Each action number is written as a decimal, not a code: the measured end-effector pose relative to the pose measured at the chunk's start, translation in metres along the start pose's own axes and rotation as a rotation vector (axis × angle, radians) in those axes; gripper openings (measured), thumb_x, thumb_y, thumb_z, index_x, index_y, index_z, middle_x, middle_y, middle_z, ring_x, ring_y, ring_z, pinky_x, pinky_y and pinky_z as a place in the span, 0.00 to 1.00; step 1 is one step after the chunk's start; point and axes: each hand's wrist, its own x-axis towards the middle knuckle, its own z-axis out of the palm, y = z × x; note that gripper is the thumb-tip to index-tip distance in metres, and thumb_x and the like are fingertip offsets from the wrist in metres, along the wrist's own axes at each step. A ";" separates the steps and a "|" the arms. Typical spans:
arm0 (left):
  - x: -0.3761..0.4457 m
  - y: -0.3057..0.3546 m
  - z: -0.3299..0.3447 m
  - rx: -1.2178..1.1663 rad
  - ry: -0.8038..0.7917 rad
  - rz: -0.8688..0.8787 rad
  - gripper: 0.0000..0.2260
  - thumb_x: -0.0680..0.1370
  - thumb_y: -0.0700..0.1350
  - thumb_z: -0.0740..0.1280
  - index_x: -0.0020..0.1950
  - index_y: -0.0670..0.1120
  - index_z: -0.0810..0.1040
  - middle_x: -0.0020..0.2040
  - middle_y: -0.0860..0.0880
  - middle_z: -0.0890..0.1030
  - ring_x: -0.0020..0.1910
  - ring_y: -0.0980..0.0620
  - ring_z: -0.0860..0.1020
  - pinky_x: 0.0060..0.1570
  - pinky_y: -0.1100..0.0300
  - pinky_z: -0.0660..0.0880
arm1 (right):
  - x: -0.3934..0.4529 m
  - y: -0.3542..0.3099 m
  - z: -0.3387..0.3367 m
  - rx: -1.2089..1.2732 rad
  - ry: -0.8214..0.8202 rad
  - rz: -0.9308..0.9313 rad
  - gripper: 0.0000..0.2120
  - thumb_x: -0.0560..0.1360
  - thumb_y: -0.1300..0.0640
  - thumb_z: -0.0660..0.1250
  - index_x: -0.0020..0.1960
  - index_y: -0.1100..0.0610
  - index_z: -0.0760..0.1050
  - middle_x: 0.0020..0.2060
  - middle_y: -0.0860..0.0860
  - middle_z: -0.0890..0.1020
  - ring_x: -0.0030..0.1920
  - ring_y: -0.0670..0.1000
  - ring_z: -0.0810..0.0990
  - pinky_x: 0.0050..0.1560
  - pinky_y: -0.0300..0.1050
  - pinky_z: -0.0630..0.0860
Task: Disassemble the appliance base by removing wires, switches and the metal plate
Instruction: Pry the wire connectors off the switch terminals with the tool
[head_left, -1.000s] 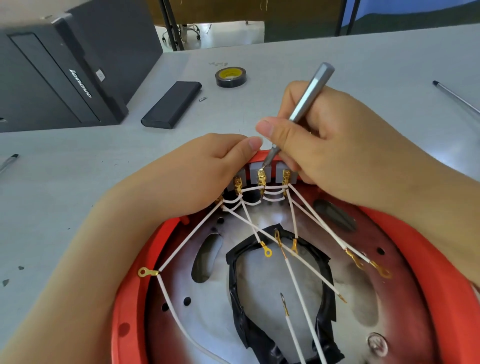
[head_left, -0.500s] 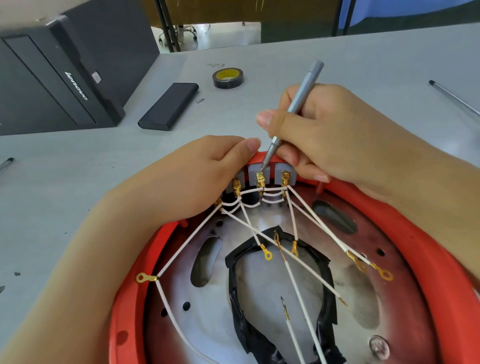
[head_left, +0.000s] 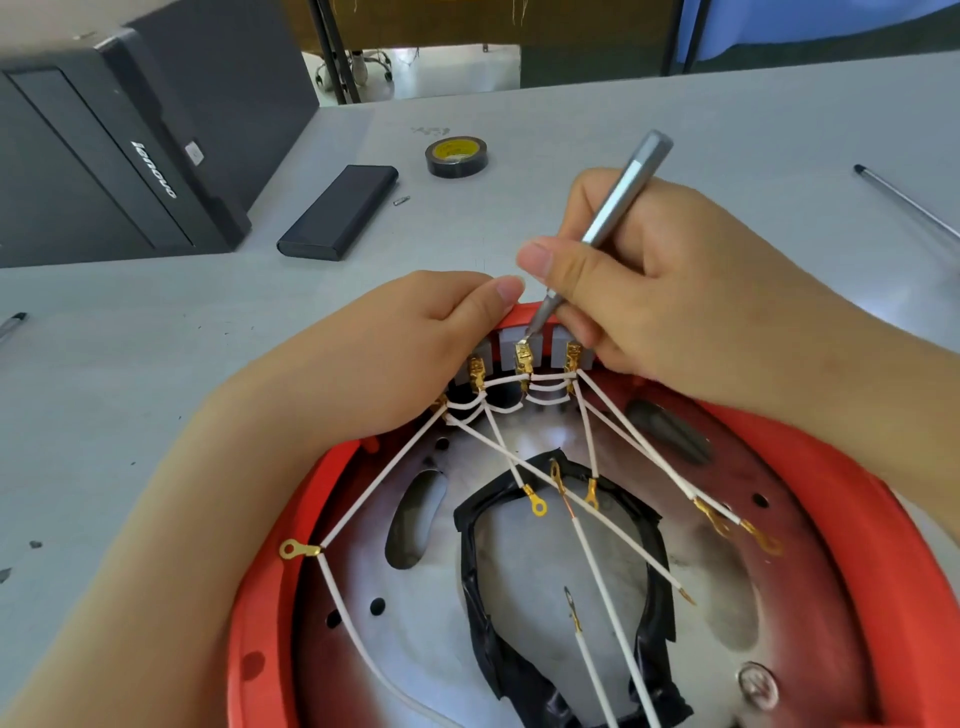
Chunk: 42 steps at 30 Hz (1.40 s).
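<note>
On counter (head_left: 675, 130): red appliance base (head_left: 924, 597), steadied at its rim by left hand (head_left: 415, 353) gripping beside the switches (head_left: 521, 347); right hand (head_left: 675, 291) pinches screwdriver (head_left: 618, 195) pen-fashion, tip on middle terminal, likely prying white wires (head_left: 644, 457) free

Bright red base rim (head_left: 270, 613), silvery metal plate (head_left: 545, 561) tinted red at the edges, white wires (head_left: 384, 483) tipped with gold terminals (head_left: 523, 358), grey switches (head_left: 511, 343), black tape (head_left: 524, 670), grey screwdriver (head_left: 618, 202).

Bright even light, soft shadows, wide-angle edge distortion
</note>
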 end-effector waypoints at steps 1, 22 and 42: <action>0.000 -0.001 0.000 0.000 0.002 -0.003 0.25 0.79 0.60 0.51 0.55 0.44 0.78 0.34 0.49 0.79 0.30 0.56 0.73 0.35 0.67 0.69 | 0.004 0.001 -0.001 0.040 -0.019 0.038 0.14 0.78 0.50 0.62 0.36 0.54 0.66 0.25 0.49 0.72 0.20 0.43 0.70 0.22 0.31 0.64; 0.000 -0.002 0.000 -0.002 -0.014 -0.007 0.25 0.79 0.61 0.50 0.55 0.45 0.77 0.47 0.45 0.82 0.45 0.49 0.79 0.49 0.56 0.73 | 0.006 0.004 -0.002 0.072 -0.001 0.017 0.15 0.79 0.50 0.61 0.38 0.58 0.66 0.28 0.55 0.72 0.19 0.45 0.68 0.23 0.33 0.62; -0.002 0.001 -0.001 0.015 -0.003 0.001 0.25 0.79 0.60 0.50 0.52 0.43 0.78 0.42 0.48 0.83 0.38 0.54 0.76 0.41 0.67 0.68 | 0.001 0.002 0.005 -0.068 -0.024 -0.139 0.13 0.80 0.49 0.59 0.38 0.50 0.63 0.22 0.45 0.72 0.24 0.43 0.71 0.28 0.33 0.67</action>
